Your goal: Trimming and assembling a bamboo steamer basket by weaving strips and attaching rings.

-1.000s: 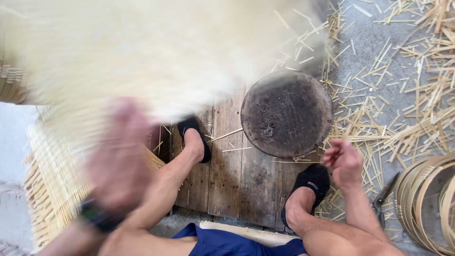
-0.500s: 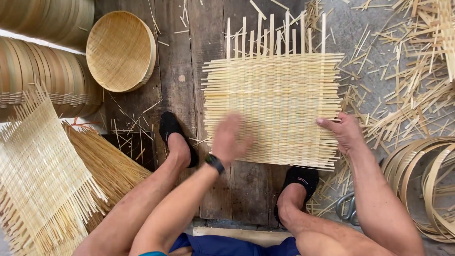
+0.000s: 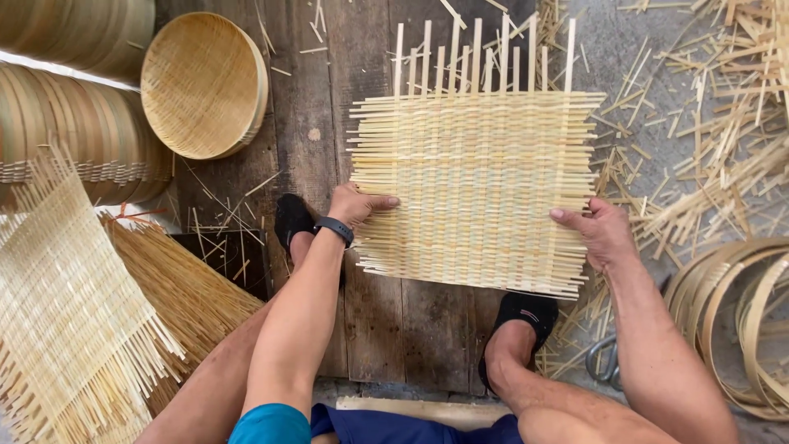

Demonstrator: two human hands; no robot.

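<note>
Mat (image 3: 477, 189), one, woven of pale bamboo strips, flat on dark wooden boards (image 3: 329, 123). Left hand (image 3: 357, 205) clamped on mat's left edge, thumb on top. Right hand (image 3: 604, 234) gripping mat's right edge. One round basket (image 3: 201, 82) left of mat. Second mat (image 3: 57, 296) far left. Two black shoes below mat. Bamboo hoops (image 3: 740, 321) right of mat.

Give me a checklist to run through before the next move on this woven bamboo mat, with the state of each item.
1. Left hand grips the woven mat at its left edge: ok.
2. Right hand holds the right edge: ok.
3. Mat lies flat on the wooden boards: ok.
4. Both feet clear of the mat: cannot tell; the right shoe sits at its lower edge.
5. Scissors within reach by the right leg: ok.
6. Strips tight in the weave: cannot tell.
</note>
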